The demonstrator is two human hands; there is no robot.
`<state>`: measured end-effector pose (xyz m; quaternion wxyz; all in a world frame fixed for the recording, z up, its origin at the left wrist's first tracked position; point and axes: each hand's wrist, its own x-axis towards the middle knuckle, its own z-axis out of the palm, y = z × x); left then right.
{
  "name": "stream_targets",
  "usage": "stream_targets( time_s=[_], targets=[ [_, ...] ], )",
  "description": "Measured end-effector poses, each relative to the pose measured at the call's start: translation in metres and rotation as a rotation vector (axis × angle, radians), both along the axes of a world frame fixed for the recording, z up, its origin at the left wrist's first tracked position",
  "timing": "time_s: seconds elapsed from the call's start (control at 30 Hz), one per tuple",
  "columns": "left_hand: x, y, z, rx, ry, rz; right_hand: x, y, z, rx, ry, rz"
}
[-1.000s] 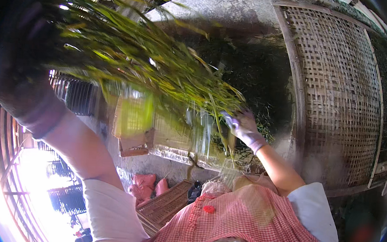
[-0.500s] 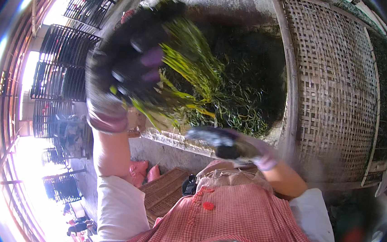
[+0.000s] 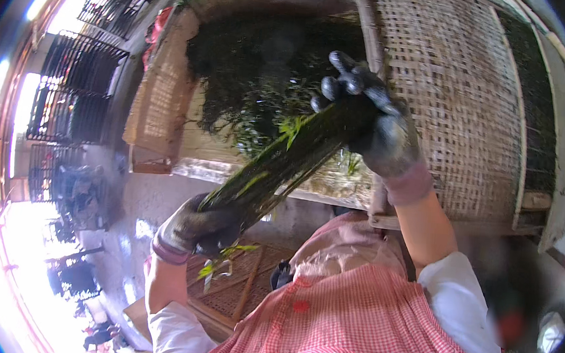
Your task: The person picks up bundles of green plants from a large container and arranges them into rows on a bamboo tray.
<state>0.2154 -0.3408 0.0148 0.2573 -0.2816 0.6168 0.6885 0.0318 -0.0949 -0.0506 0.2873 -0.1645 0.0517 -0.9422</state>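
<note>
A bundle of long, dark green leafy strands (image 3: 281, 162) stretches slantwise between my gloved hands, with a few bright green bits on it. Its lower left end is in my left hand (image 3: 200, 226), closed around it, with short green ends poking out below. At the upper right end, my right hand (image 3: 383, 121) has the bundle across its palm, fingers curled and somewhat apart. Beneath the bundle lies a heap of dark, wet strands (image 3: 258, 62) in a shallow bin (image 3: 213, 169) with a pale front rim. Whether the strands are seaweed or grass I cannot tell.
A woven bamboo panel (image 3: 447, 103) in a wooden frame stands right of the bin. A board (image 3: 162, 97) forms the bin's left side. Below the left hand is a woven rattan surface (image 3: 227, 285). Dark slatted racks (image 3: 77, 87) stand along the far left.
My left hand has come down from the upper left to near my waist. My right hand has risen to the bundle's other end. The blurred, loose strands are now drawn together between both hands.
</note>
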Motion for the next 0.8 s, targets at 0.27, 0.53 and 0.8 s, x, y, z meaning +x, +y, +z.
stream_targets(
  time_s=[0.27, 0.53, 0.8],
  targets=[
    [-0.035, 0.106, 0.007, 0.027, 0.206, -0.420, 0.044, 0.208, 0.034, 0.275, 0.239, -0.355],
    [-0.131, 0.373, -0.017, 0.237, 0.300, -0.825, 0.066, 0.504, 0.050, 0.508, 0.275, -0.803],
    [-0.183, 0.645, -0.103, 0.191, 0.077, -1.143, 0.059, 0.797, -0.035, 1.398, 0.246, -0.837]
  ],
)
